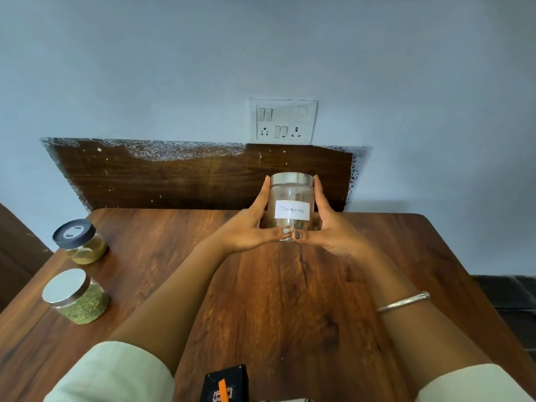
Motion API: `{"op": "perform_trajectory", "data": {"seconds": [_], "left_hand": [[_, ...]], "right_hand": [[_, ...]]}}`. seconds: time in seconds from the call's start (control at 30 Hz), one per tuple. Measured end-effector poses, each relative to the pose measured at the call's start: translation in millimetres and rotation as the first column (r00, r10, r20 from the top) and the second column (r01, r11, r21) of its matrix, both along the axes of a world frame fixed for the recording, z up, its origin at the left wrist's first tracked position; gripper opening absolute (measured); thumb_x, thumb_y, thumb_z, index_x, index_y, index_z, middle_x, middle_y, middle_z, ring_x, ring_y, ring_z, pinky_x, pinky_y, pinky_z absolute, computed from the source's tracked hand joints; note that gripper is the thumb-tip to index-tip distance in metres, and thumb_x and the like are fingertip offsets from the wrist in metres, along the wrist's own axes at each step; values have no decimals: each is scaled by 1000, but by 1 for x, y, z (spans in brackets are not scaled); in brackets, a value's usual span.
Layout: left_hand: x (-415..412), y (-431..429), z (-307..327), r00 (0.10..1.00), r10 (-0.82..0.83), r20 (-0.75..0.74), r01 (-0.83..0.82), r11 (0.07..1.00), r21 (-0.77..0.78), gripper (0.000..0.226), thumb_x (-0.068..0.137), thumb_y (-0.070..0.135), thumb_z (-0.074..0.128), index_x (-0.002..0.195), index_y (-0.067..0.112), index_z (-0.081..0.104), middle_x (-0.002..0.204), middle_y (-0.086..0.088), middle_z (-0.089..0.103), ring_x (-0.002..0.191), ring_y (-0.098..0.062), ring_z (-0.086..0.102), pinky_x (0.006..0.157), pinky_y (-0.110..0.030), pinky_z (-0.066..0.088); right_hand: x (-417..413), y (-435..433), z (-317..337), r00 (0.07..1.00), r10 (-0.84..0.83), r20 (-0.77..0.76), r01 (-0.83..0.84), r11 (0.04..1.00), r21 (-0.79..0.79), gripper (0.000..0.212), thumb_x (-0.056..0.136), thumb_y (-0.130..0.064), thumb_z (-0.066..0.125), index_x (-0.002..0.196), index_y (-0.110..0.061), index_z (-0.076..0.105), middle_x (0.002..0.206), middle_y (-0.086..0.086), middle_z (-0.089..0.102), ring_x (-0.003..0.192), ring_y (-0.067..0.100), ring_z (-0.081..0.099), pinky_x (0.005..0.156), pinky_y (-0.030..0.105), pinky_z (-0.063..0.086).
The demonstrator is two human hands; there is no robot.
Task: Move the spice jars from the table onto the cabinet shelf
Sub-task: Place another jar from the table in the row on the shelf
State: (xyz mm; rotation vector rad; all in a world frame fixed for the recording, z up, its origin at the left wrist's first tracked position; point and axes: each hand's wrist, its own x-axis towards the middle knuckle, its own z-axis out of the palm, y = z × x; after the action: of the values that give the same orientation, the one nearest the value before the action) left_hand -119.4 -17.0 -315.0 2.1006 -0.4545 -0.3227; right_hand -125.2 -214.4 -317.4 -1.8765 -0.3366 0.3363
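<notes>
Left hand [249, 227]: arm stretched forward, palm against the left side of the labelled jar [291, 192], fingers [262, 195] pressed together and pointing up, thumb across its lower front.
Right hand [333, 227]: mirrors it on the right side, thumb tips touching; bangle [403, 302] on the forearm.
Labelled jar: upright, silver lid, at the far middle of the counter [290, 300]; resting or lifted, cannot tell.
Label [292, 210]: white, handwritten, seemingly "Cinnamon".
Other jars: black-lidded jar [81, 242] and silver-lidded jar [77, 297], at the left edge.

3 spice jars [291, 207] [79, 240] [77, 295]; 2 grips [249, 230] [333, 230]; 1 table [290, 300]; 1 switchboard [283, 121]; 1 bangle [403, 301]
</notes>
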Motion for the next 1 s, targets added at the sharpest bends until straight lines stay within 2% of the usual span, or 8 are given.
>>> {"op": "perform_trajectory", "data": {"seconds": [0.1,0.2,0.33,0.5,0.6,0.73,0.9,1.0], "left_hand": [[15,-15,25,995,-13,103,7,998,60,110,83,39,65,142,35,-28,149,-4,37,128,-19,46,109,-33,34],[33,-32,58,971,-31,236,3,993,117,106,85,43,61,143,33,-27,144,-6,45,116,-20,55,94,-24,41],[53,-53,111,925,-56,377,17,994,106,103,85,44,60,144,35,-24,142,-6,47,106,-12,55,88,-21,41],[79,-80,179,822,-85,563,29,994,107,101,86,42,59,144,34,-23,142,-7,46,100,-11,59,85,-18,46],[93,-91,223,770,-81,633,38,996,82,101,86,41,60,145,34,-22,127,-10,57,85,-8,60,78,-17,48],[106,-106,277,691,-53,721,57,998,19,101,85,41,61,145,36,-19,88,3,61,79,-8,61,72,-20,47],[119,-124,325,637,-52,769,168,983,-72,104,84,39,64,146,32,-18,137,-4,51,109,-9,60,97,-31,49],[124,-134,347,577,7,817,99,992,-78,96,89,30,59,146,31,-17,127,-16,57,93,-5,63,81,-8,48]], "right_hand": [[10,-14,23,999,-5,51,3,999,42,129,62,-33,78,144,-43,-20,153,-1,29,135,20,39,110,43,36],[22,-30,55,985,-42,168,34,998,53,122,72,-16,75,147,-36,-19,145,-10,33,129,12,44,106,31,41],[39,-50,108,949,-87,303,78,996,41,123,65,-29,77,143,-47,-17,148,5,40,126,17,50,103,35,45],[63,-71,173,857,-136,498,140,990,30,117,71,-31,75,143,-48,-16,157,-2,22,132,19,43,94,28,47],[76,-84,216,808,-143,571,149,988,37,117,74,-28,75,143,-48,-18,153,-3,31,121,13,52,77,10,51],[84,-101,274,737,-139,661,132,989,60,121,74,-22,77,143,-45,-21,135,-8,43,94,-7,59,70,7,49],[96,-114,329,641,-115,759,78,993,84,120,75,-9,75,146,-42,-16,149,4,36,115,9,57,78,16,53],[103,-122,354,577,-135,806,120,990,81,117,76,-13,76,146,-43,-14,135,2,47,108,9,61,73,13,52]]}}
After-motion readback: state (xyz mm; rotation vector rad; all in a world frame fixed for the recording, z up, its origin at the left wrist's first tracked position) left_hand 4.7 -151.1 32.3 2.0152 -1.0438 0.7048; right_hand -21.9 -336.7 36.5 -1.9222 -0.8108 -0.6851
